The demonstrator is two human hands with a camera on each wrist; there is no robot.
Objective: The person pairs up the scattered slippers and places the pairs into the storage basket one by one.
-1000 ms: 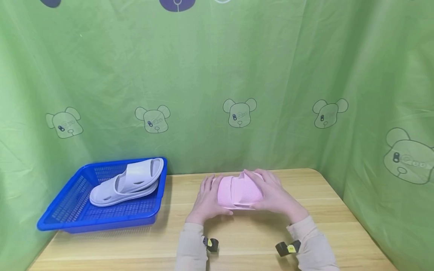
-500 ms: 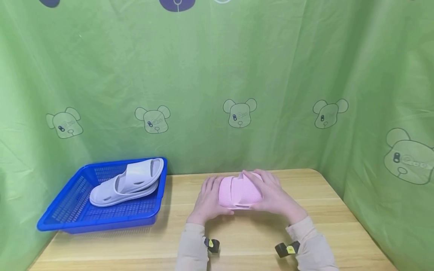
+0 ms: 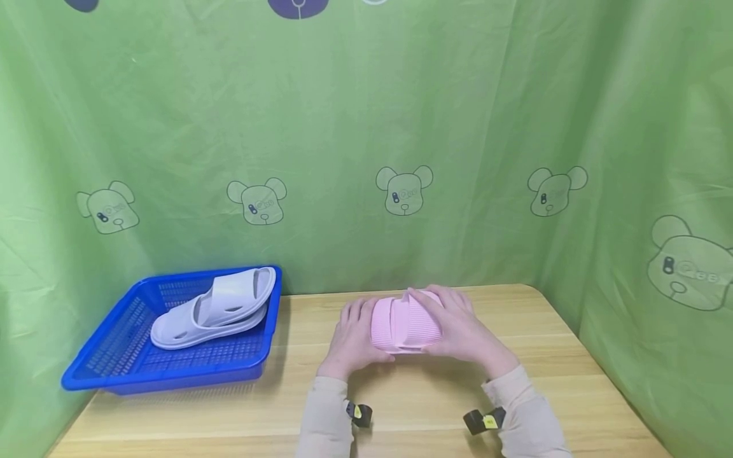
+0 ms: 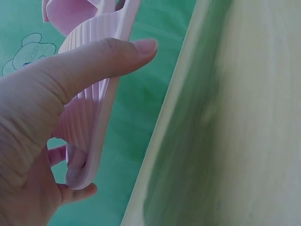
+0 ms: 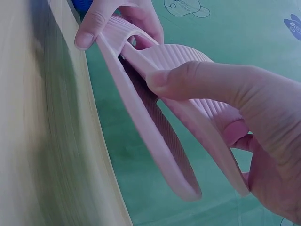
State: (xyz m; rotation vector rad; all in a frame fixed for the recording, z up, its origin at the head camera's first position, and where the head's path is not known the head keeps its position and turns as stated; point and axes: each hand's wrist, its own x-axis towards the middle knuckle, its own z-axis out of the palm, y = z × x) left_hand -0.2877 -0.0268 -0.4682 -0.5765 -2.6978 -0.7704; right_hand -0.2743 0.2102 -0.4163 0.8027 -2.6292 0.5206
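Two pink slippers with ribbed straps are held together above the wooden table (image 3: 418, 407). My left hand (image 3: 350, 340) grips the left slipper (image 3: 381, 323) round its strap, thumb on the near side (image 4: 89, 103). Round the strap of the right slipper (image 3: 424, 323), my right hand (image 3: 465, 334) has its thumb on the near edge. The right wrist view shows the right slipper (image 5: 207, 110) partly overlapping the left slipper (image 5: 150, 127), touching at one end with a narrow gap between their soles at the other. Most far-side fingers are hidden behind the slippers.
A blue mesh basket (image 3: 172, 381) stands on the table's left. Two pale lavender slippers (image 3: 214, 308) lie in it, one resting partly on the other. Green curtain (image 3: 343, 127) with bear-head prints hangs behind the table and along both sides.
My left hand has shifted slightly to the right with its slipper, and the pink pair looks a little narrower. The right hand and the basket have hardly moved.
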